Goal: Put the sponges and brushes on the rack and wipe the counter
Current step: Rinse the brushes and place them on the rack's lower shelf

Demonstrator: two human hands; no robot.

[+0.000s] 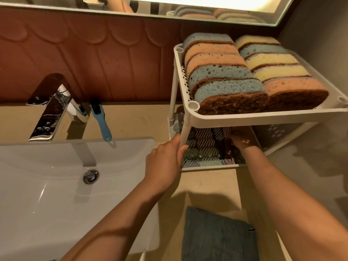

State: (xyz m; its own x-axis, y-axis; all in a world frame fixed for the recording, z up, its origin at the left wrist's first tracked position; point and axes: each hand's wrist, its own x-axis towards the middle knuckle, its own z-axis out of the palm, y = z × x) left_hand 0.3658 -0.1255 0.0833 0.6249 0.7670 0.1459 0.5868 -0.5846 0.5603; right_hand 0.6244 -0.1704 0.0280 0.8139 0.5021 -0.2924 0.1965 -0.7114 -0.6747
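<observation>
Gripping the front leg of the rack (244, 117), the left hand (163, 162) steadies it while the right hand (242, 141), its grip hidden, sits under the top tier; the brush (100, 121) left-centre by the tap (49, 110) looks light, stiff, best taken by its handle.

You are working bare-armed, both forearms (113, 223) uncovered to the frame's edge, your left hand (163, 162) and right hand (243, 141) bare too.

We had one head-worn wide-angle view, pitched steeply down over the counter (211, 185), close in: sink (47, 194) left, rack (244, 117) right, mirror (244, 14) along the top.
</observation>
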